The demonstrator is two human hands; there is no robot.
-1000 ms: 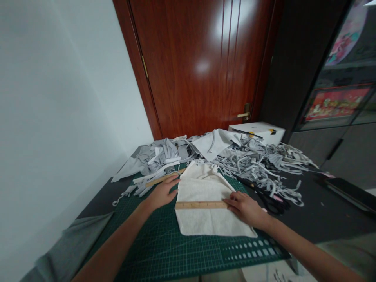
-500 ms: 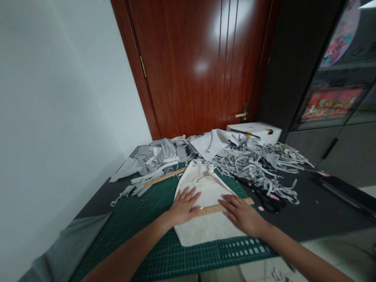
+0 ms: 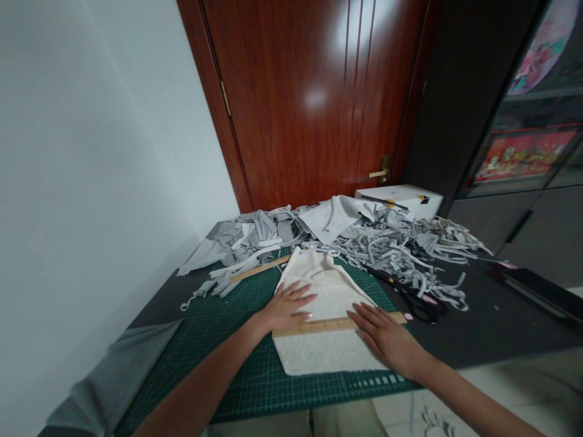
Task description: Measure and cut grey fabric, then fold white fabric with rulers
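A piece of cream fabric (image 3: 334, 352) lies on a green cutting mat (image 3: 200, 352), its far end gathered and wrinkled. Across the cloth runs a wooden ruler (image 3: 323, 326). My left hand (image 3: 286, 308) lies flat with fingers spread on the fabric, just beyond the ruler's left part, the thumb close to its edge. Over the ruler's right part rests my right hand (image 3: 387, 337), fingers stretched out, its palm covering some of the ruler and the cloth's right side.
Grey fabric scraps and strips (image 3: 387, 249) are heaped along the back. Black scissors (image 3: 416, 300) lie to the right, and a second wooden ruler (image 3: 259, 269) at back left. Grey cloth (image 3: 104, 376) hangs over the left edge. A white box (image 3: 428, 203) stands behind.
My left hand has shifted off the ruler, whose left end now shows. The far end of the fabric looks flatter. My right hand stays over the ruler. The view has shifted slightly.
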